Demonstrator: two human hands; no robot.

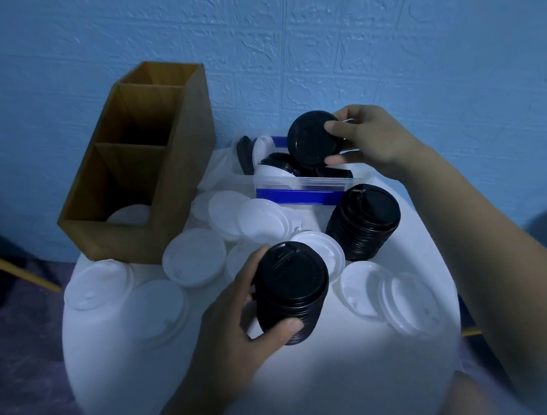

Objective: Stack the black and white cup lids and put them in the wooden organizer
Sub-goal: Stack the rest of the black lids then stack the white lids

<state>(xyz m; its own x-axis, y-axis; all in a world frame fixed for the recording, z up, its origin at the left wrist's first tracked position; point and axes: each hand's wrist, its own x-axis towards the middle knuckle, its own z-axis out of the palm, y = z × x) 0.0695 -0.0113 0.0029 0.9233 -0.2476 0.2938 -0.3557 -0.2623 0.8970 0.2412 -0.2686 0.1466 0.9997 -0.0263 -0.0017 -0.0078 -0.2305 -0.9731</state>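
Nearest: left hand (238, 321) curled round a tall stack of black lids (292, 291), thumb on the near side, fingers on the far side. The stack is tilted, with its top toward the camera. Cannot tell whether its base touches the round white surface (328, 383).

Loose white lids (194, 261) lie scattered over the surface to the left, behind and to the right of that stack, several overlapping. A few on the right lean against each other near the rim.

Just beyond, right of centre: a second black stack (363, 221) stands on the surface on its own, leaning slightly, with no hand on it.

Behind it: a clear plastic box (300, 185) with blue trim, holding a jumble of black and white lids.

Above the box: right hand (371, 137) pinches 1 single black lid (312, 137) by its right edge, between thumb and fingertips. The lid is tipped nearly upright with its flat face toward the camera.

Far left: wooden organizer (190, 168), a long box with 3 compartments in a row, standing at the back edge of the surface. The nearest compartment has white lids at the bottom. The other 2 are too dark to read.

Behind everything: a blue textured wall (383, 35).
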